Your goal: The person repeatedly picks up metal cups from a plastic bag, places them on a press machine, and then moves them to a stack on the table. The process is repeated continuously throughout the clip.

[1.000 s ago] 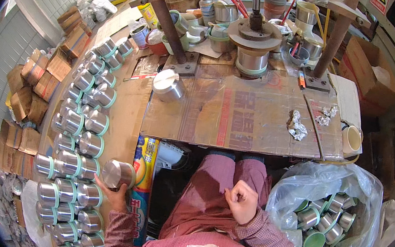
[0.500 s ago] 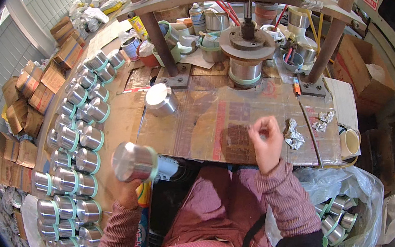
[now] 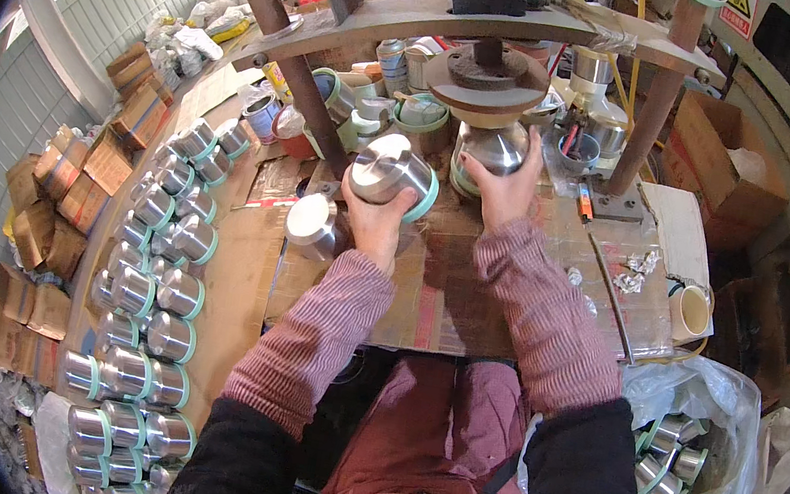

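Note:
My left hand (image 3: 376, 227) is closed around a shiny steel canister (image 3: 387, 171) with a pale green rim, lifted and tilted just left of the press. My right hand (image 3: 512, 185) grips a second steel canister (image 3: 492, 147), which sits below the round plate of the press head (image 3: 487, 83). The green rim of that canister shows low on its left side; its right side is covered by my fingers. On the cardboard-covered bench (image 3: 408, 299), a third canister (image 3: 314, 221) stands beside my left wrist, with no green rim visible.
Rows of green-rimmed steel canisters (image 3: 134, 291) line the bench's left side. Steel posts (image 3: 643, 135) flank the press. A thin metal rod (image 3: 611, 293) and foil scraps (image 3: 636, 273) lie at right. A clear plastic bag (image 3: 728, 425) with several canisters stands lower right.
My left hand has carried its canister up and right to the press. My right hand has gone from above the bench to the canister under the press head, which has risen.

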Available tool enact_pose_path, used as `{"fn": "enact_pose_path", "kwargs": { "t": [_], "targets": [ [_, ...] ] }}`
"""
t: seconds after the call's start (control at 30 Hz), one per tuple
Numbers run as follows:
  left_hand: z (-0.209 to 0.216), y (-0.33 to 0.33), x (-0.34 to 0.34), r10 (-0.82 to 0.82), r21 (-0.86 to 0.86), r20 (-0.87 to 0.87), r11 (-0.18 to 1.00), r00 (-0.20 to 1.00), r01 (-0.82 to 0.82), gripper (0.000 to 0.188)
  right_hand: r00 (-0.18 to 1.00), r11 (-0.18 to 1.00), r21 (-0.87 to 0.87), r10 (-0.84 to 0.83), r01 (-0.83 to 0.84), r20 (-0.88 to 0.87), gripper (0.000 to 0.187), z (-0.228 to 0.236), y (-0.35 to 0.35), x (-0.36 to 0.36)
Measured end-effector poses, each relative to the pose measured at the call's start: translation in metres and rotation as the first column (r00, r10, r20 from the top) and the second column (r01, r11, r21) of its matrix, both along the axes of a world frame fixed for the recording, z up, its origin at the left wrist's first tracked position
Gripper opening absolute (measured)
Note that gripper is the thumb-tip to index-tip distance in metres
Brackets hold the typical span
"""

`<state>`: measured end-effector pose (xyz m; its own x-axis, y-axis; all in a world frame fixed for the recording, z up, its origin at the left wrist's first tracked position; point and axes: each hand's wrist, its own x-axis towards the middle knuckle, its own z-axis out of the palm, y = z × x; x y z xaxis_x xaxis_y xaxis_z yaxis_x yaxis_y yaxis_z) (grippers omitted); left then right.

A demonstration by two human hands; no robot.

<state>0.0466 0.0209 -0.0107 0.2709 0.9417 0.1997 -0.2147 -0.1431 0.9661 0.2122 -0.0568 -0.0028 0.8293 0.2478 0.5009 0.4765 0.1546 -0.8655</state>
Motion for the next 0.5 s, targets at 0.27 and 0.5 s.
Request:
{"fn": "enact_pose_path", "kwargs": {
  "t": [0.27,0.5],
  "targets": [
    [-0.019,0.014,0.112,-0.110,0.286,-0.339,0.934,0.935,0.213,0.105,0.960,0.989,0.059,0.149,-0.139,-0.238,0.105,-0.008,-0.233,-0.089],
    [-0.016,-0.003,0.104,0.060,0.412,-0.569,0.884,0.820,0.221,0.105,0.890,0.865,-0.313,-0.443,0.393,-0.107,0.098,-0.054,-0.425,-0.138]
  ]
}}
